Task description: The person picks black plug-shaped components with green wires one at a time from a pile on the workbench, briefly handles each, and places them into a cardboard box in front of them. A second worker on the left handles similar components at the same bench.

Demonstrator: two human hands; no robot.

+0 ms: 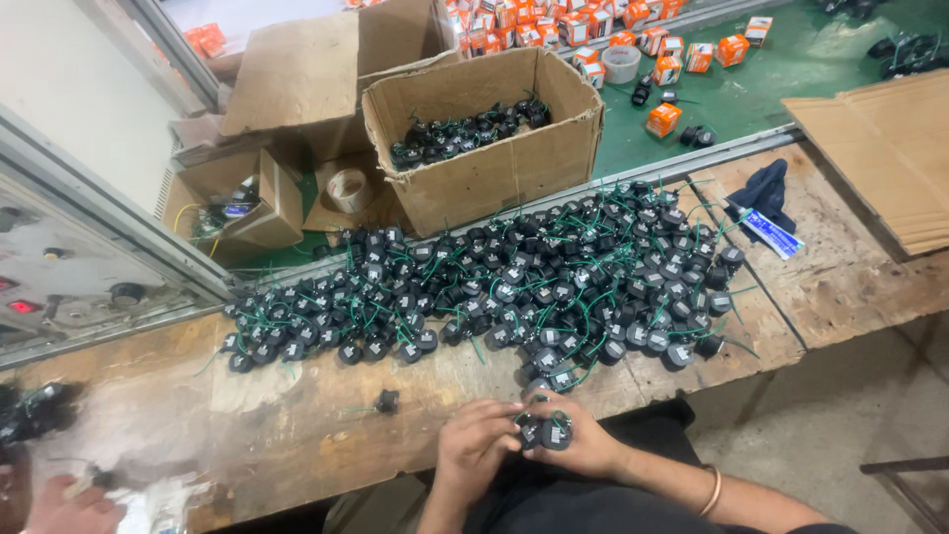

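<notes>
Two small black round parts with short green wires (547,431) are in my grip now, close to my body and just over the near edge of the worn wooden desk (297,435). My left hand (476,445) pinches them from one side with the fingers closed on them, and my right hand (583,443) cups them from the other side, also closed around them. Holding two together is a risk, I think: one can slip out between my fingers and fall to the grey floor (820,415), because my hands are at the very edge.

A little further, one single black part with a green wire (386,400) lies alone on the desk, apart from the others. My forearm could push it off.

Beyond it the big heap of the same black parts (514,282) spreads across the desk, wires crossing each other. Pulling one out may drag its neighbours, and those at the right end lie near the edge.

Farthest, the open brown cardboard box (484,138) holds more such parts; it stands touching the heap.
</notes>
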